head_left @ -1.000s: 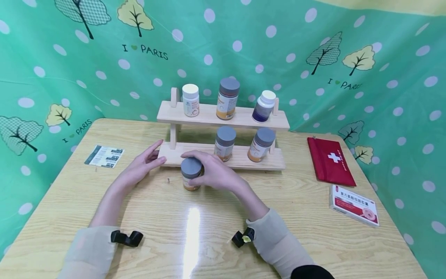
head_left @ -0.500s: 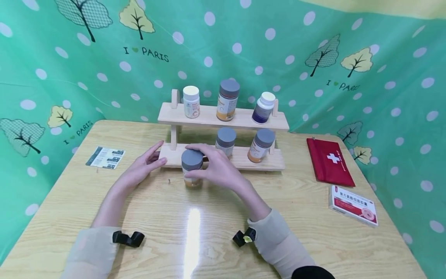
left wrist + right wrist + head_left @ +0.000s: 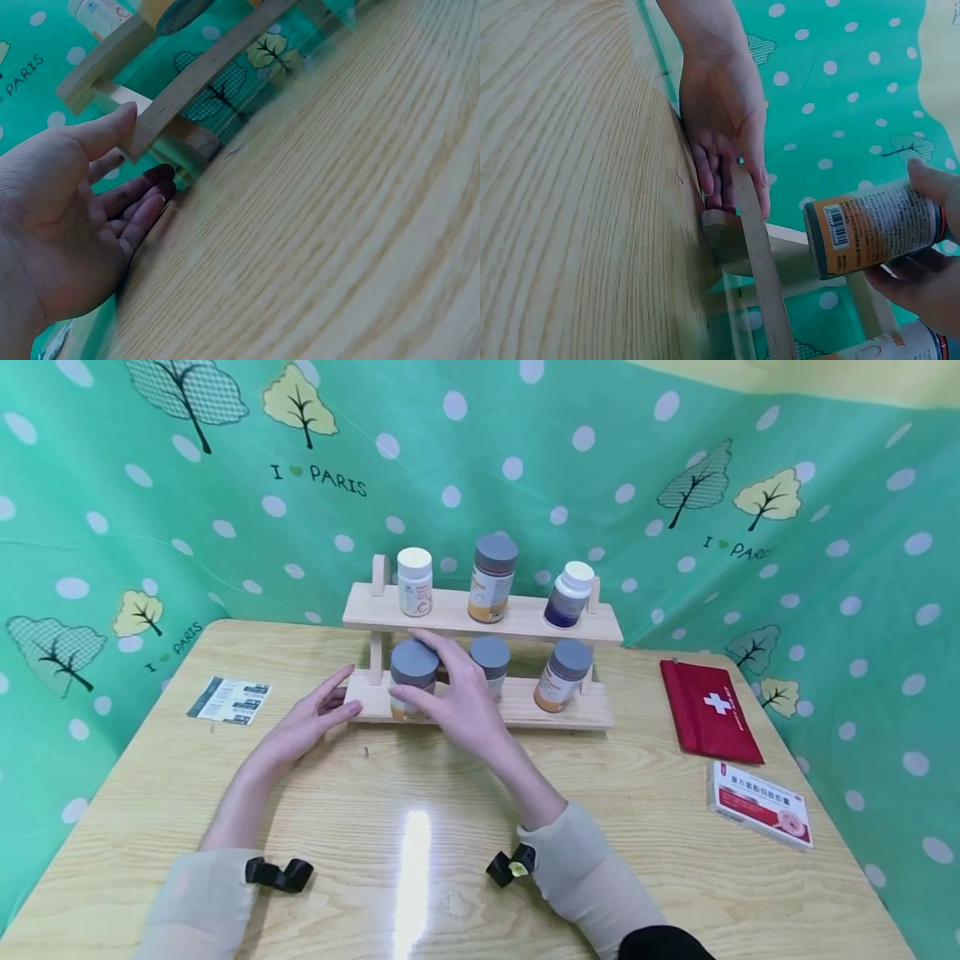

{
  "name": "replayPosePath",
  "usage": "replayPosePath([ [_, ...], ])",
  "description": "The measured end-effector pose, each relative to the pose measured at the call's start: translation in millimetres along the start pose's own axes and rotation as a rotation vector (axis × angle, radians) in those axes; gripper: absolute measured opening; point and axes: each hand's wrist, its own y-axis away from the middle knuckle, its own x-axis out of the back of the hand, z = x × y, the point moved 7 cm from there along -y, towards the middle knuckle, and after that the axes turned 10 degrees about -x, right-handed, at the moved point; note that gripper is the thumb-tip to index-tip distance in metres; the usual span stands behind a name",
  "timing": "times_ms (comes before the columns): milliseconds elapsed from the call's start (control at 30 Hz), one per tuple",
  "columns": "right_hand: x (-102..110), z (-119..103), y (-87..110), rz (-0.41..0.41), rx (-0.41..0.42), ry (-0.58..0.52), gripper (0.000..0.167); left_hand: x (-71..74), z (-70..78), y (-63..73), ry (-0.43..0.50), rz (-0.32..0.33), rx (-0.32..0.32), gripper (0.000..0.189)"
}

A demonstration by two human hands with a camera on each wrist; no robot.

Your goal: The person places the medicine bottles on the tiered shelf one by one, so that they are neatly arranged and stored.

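My right hand grips a supplement bottle with a grey lid and orange-banded label, holding it over the left part of the lower shelf of a two-tier wooden rack. In the right wrist view the bottle's base shows raised above the shelf board. My left hand holds the left end of that lower shelf, thumb on the board's front corner. Seen from the left wrist, the other fingers curl loosely below the board, close to the tabletop. Two grey-lidded bottles, one in the middle and one at right, stand on the lower shelf.
On the upper shelf stand a white bottle, a taller grey-lidded bottle and a white-and-purple bottle. A printed card lies at left. A red first aid pouch and a medicine box lie at right.
My right hand has raised the grey-lidded bottle from in front of the rack and carried it back over the lower shelf. The left hand has stayed at the shelf's left end.
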Motion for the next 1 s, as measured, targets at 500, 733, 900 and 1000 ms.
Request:
replayPosePath([
  [500, -15, 12, -18.0, 0.081, -0.090, -0.004, 0.073, 1.3, -2.5, 0.2, 0.005, 0.005, 0.007, 0.083],
  [733, -19, 17, -19.7, 0.072, -0.092, 0.003, 0.072, 0.5, -3.2, -0.1, -0.001, 0.004, 0.013, 0.083],
  [900, -20, 21, -20.7, 0.073, -0.099, 0.007, 0.072, 0.1, -1.9, -1.1, 0.004, 0.006, 0.001, 0.083],
  [1000, -21, 22, -22.0, 0.076, -0.094, 0.002, 0.073, 0.6, -2.4, -1.1, 0.003, 0.007, 0.003, 0.083],
])
